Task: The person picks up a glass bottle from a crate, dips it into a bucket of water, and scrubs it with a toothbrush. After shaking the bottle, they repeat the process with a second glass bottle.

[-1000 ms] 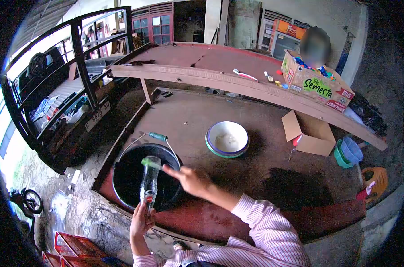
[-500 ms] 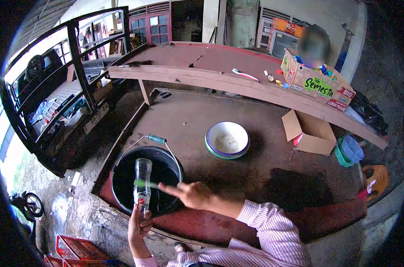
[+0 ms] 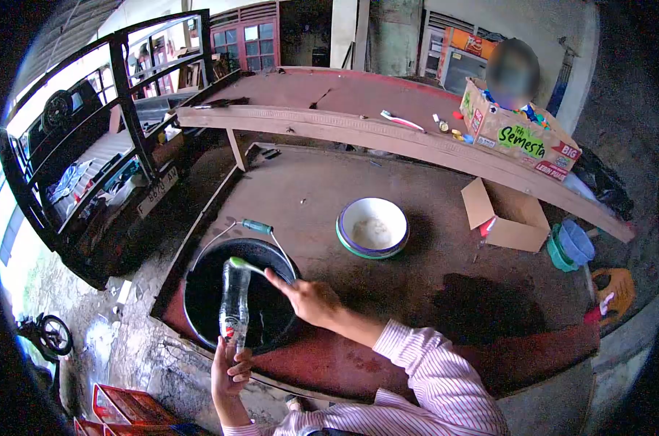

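Note:
My left hand [image 3: 230, 374] is wrapped round the lower part of a clear glass bottle [image 3: 234, 301] with a red mark near my fingers. The bottle stands nearly upright over a black bucket [image 3: 289, 270], which has a wire handle and a green grip. My right hand [image 3: 311, 301] is closed on the thin handle of a small brush [image 3: 255, 269], its index finger stretched along it. The brush's green head lies against the bottle's upper end; its exact kind is too small to make out.
White bowls [image 3: 374, 223] sit on the brown table [image 3: 308, 174]. An open cardboard box [image 3: 518, 232] and plastic baskets [image 3: 576, 242] stand at right. The raised shelf [image 3: 417, 138] holds a toothbrush [image 3: 402, 121] and a printed carton [image 3: 522, 139]. Another person is behind the carton.
The brush has moved up along the bottle, from its middle to its upper end. My right hand has moved slightly up and left; my left hand keeps hold of the bottle.

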`<action>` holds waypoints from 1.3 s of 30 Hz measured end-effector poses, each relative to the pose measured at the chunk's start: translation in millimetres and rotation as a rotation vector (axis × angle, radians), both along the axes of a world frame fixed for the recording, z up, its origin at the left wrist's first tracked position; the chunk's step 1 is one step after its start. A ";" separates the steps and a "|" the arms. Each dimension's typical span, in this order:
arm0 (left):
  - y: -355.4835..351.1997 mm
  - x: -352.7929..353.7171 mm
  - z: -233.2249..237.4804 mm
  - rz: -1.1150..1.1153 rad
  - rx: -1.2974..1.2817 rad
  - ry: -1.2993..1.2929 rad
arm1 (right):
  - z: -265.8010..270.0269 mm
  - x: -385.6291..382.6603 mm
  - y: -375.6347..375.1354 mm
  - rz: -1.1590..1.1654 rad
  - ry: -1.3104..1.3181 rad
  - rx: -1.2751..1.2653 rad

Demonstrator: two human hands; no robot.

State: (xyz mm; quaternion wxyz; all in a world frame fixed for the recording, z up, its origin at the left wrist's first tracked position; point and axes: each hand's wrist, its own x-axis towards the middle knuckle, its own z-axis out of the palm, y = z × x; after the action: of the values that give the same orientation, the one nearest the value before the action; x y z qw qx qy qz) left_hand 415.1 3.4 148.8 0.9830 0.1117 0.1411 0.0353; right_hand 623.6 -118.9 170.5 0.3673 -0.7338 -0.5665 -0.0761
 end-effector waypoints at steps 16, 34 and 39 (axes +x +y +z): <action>-8.5 13.0 2.8 -0.005 -0.299 -0.208 | 0.2 -15.9 -16.7 0.042 -0.046 -0.049; -11.3 27.7 9.0 -0.082 -0.845 -0.497 | -8.1 -9.1 -7.3 0.072 -0.044 0.045; -12.2 26.0 5.6 -0.082 -0.855 -0.494 | -24.6 16.7 1.5 -0.069 0.217 0.009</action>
State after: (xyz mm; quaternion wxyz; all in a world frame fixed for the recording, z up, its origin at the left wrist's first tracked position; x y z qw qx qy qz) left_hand 441.1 -8.8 154.4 0.9455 -0.3079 -0.0989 -0.0391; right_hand 640.3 -117.4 145.9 0.4269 -0.7551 -0.4975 -0.0111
